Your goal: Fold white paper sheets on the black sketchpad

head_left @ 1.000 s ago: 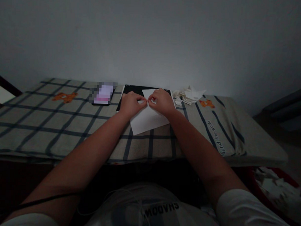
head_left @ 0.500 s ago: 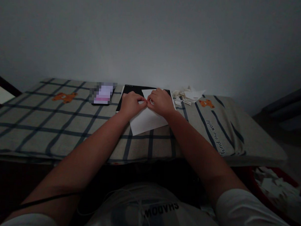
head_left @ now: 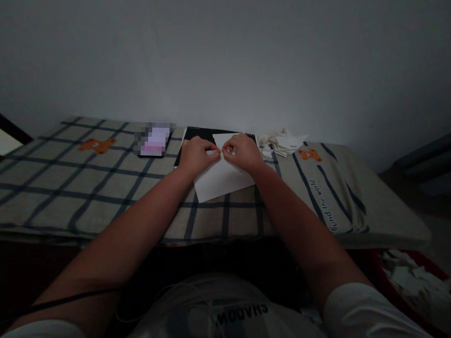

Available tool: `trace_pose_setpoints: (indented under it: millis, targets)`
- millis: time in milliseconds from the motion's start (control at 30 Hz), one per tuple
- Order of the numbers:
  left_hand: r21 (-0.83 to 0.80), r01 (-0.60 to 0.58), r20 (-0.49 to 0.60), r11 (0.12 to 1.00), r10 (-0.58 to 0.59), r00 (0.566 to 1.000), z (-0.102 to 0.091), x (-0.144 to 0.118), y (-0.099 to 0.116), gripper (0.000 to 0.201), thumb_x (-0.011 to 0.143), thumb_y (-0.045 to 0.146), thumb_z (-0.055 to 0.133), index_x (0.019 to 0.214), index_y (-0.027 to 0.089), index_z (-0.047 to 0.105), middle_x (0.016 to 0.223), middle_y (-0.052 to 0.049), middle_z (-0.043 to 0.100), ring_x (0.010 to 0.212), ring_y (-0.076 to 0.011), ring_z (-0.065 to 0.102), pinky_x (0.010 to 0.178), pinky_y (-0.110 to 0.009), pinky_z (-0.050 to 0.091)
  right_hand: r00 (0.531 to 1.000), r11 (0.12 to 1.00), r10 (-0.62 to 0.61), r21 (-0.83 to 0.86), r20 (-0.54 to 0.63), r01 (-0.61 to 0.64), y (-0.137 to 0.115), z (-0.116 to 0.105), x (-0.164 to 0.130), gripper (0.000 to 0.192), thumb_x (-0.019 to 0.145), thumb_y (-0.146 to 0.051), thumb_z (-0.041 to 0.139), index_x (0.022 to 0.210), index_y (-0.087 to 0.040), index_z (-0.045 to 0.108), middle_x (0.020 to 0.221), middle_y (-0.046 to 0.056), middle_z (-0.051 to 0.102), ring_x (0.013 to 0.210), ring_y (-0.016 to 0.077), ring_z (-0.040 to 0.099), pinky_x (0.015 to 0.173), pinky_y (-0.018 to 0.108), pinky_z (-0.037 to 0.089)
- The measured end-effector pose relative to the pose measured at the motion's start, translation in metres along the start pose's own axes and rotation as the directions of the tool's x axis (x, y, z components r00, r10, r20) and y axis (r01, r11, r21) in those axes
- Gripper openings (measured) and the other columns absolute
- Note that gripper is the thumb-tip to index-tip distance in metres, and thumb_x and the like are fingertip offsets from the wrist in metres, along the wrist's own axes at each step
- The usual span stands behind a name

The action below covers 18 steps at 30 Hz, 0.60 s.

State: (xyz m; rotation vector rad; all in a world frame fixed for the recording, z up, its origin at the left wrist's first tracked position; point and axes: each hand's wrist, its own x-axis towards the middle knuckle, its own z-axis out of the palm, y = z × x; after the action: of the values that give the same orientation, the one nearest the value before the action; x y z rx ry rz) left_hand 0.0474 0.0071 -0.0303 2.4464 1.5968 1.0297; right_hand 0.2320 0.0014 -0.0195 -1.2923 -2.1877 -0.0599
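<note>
Pinching paper (head_left: 221, 181), phone (head_left: 154, 141) left, scraps (head_left: 283, 141) right

Shirt (head_left: 238, 315) below the hands: print "SHADOW" or similar, upside down in view, last letter unsure. Plaid cloth (head_left: 322, 204), right of the hands: script line, "...und the world", start hidden. Phone screen (head_left: 154, 138), left of the hands: blurred, unreadable.

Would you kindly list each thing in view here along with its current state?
white sheet of paper: flat on the cloth, far corner folded over, pinched by both hands
left hand: fingers closed on the paper
right hand: fingers closed on the paper
phone: lying flat, screen lit
black pad: flat, partly under the paper
paper scraps: crumpled in a loose pile
checked cloth: spread out
</note>
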Motion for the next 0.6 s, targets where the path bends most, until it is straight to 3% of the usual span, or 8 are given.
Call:
trace_pose_setpoints:
  millis: [300,467,600]
  targets:
    - [0.021,-0.003,0.04,1.0,0.002,0.999,-0.0027,-0.0006,0.0036,0.023,0.083,0.038,0.065,0.09,0.025,0.082,0.094,-0.007,0.079,0.1,-0.03,0.067,0.096,-0.047,0.043,0.996,0.984,-0.076,-0.161,0.038,0.081,-0.001,-0.0003,-0.0011,0.02,0.092,-0.024,0.057,0.092,-0.016,0.076,0.091,0.01,0.069,0.095,0.0244,0.052,0.084,0.037,0.035]
    - [0.016,0.009,0.046,1.0,-0.009,0.999,-0.0064,-0.0003,0.0053,0.024,0.083,0.038,0.063,0.089,0.024,0.082,0.095,-0.007,0.079,0.101,-0.0303,0.066,0.095,-0.046,0.042,0.995,0.982,-0.095,-0.161,0.042,0.101,0.004,-0.0039,-0.0033,0.021,0.091,-0.024,0.061,0.105,-0.018,0.074,0.101,0.01,0.069,0.101,0.0256,0.053,0.086,0.037,0.035]
    - [0.041,-0.009,0.067,0.999,0.006,0.998,-0.0079,-0.0006,0.0047,0.024,0.083,0.036,0.061,0.09,0.024,0.082,0.097,-0.007,0.079,0.102,-0.0308,0.066,0.095,-0.047,0.041,0.993,0.981,-0.09,-0.167,0.074,0.102,0.0066,-0.0026,-0.0021,0.02,0.094,-0.024,0.058,0.097,-0.017,0.076,0.1,0.011,0.069,0.101,0.0255,0.054,0.085,0.038,0.035]
